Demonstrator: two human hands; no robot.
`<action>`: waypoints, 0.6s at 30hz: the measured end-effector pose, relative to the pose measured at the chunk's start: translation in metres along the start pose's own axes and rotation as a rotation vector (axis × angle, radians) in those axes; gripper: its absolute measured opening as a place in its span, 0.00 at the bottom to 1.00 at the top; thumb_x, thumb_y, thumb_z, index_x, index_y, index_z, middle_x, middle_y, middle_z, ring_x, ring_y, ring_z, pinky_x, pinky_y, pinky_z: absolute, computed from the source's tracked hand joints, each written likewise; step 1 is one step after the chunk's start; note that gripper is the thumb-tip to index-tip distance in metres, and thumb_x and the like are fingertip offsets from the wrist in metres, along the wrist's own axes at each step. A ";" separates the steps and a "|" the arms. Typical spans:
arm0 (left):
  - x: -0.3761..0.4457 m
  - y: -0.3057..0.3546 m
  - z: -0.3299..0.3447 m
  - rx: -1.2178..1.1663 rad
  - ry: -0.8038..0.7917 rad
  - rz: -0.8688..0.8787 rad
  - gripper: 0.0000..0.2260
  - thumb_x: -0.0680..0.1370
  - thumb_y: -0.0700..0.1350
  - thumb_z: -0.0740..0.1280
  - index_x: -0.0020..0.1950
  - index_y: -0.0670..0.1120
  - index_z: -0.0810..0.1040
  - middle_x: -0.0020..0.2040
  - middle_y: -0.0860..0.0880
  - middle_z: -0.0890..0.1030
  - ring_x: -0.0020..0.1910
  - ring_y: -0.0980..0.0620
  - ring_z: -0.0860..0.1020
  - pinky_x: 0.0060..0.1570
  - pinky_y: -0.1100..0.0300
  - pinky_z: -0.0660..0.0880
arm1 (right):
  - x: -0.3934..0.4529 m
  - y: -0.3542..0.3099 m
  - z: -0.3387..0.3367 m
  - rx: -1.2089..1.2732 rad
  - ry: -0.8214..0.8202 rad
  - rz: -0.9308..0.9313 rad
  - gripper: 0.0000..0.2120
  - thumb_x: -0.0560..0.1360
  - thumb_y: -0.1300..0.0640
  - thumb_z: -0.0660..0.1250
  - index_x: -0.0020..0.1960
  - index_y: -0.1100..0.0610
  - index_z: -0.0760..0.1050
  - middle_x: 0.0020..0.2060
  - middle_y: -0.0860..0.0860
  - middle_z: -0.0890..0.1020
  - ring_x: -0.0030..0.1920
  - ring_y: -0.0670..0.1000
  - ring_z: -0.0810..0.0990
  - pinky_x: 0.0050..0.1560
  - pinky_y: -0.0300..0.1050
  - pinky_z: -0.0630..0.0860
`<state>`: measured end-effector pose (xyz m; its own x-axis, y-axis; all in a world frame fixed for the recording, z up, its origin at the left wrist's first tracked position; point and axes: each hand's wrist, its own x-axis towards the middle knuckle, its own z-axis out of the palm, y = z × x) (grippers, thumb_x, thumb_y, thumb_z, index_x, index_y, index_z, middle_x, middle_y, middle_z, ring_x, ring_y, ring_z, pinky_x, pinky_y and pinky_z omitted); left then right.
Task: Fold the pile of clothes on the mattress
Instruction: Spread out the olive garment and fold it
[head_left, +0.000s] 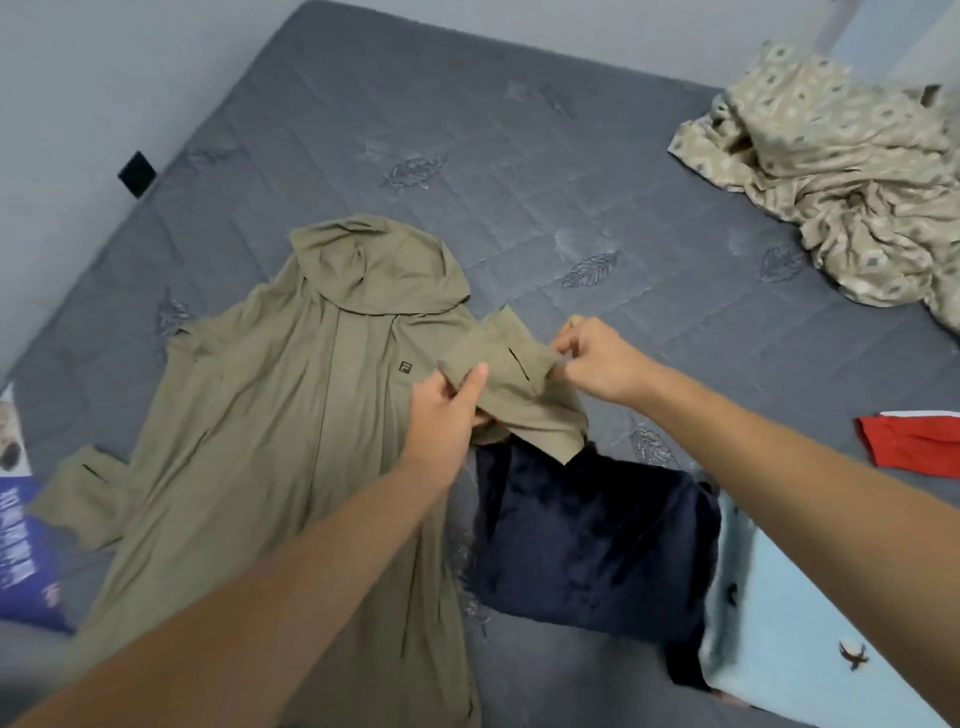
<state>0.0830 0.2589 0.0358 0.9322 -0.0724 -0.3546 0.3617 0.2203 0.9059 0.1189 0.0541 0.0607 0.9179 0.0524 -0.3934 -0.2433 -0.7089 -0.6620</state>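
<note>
An olive-green hooded top (291, 426) lies spread flat on the grey quilted mattress (467, 171), hood towards the far end. Its right sleeve (511, 379) is lifted and bent across towards the chest. My left hand (447, 410) grips the sleeve near its lower part, thumb on top. My right hand (592, 364) pinches the cuff end of the same sleeve. The left sleeve (88, 493) lies flat at the near left. A dark navy garment (592, 535) sits just under the raised sleeve.
A crumpled beige patterned cloth (852, 187) is heaped at the far right. A red garment (914, 441) lies at the right edge, a light blue cloth (795, 639) at the near right, a purple printed item (26, 561) at the left edge. Pale walls border the mattress.
</note>
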 end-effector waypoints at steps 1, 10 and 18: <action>0.008 0.005 -0.016 -0.027 0.007 -0.015 0.06 0.83 0.37 0.68 0.52 0.47 0.82 0.46 0.52 0.87 0.48 0.52 0.86 0.45 0.57 0.84 | 0.015 -0.009 0.012 -0.059 0.029 -0.067 0.10 0.76 0.67 0.70 0.42 0.54 0.84 0.44 0.44 0.74 0.51 0.47 0.74 0.59 0.40 0.69; 0.078 0.041 -0.194 -0.062 0.084 -0.192 0.12 0.77 0.42 0.76 0.59 0.46 0.83 0.55 0.48 0.87 0.53 0.49 0.86 0.49 0.51 0.85 | 0.114 -0.136 0.131 0.175 -0.251 -0.241 0.13 0.75 0.70 0.68 0.49 0.53 0.84 0.47 0.53 0.88 0.45 0.46 0.83 0.50 0.45 0.79; 0.127 0.053 -0.365 -0.231 0.246 -0.211 0.15 0.77 0.38 0.74 0.63 0.43 0.81 0.60 0.44 0.85 0.59 0.45 0.84 0.56 0.47 0.82 | 0.174 -0.139 0.199 -0.322 -0.459 -0.008 0.03 0.76 0.64 0.71 0.49 0.64 0.82 0.39 0.52 0.80 0.40 0.47 0.75 0.45 0.42 0.70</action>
<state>0.2157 0.6167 -0.0460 0.7966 0.0893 -0.5979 0.5066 0.4410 0.7409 0.2498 0.3020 -0.0431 0.6710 0.3089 -0.6740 -0.0626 -0.8822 -0.4667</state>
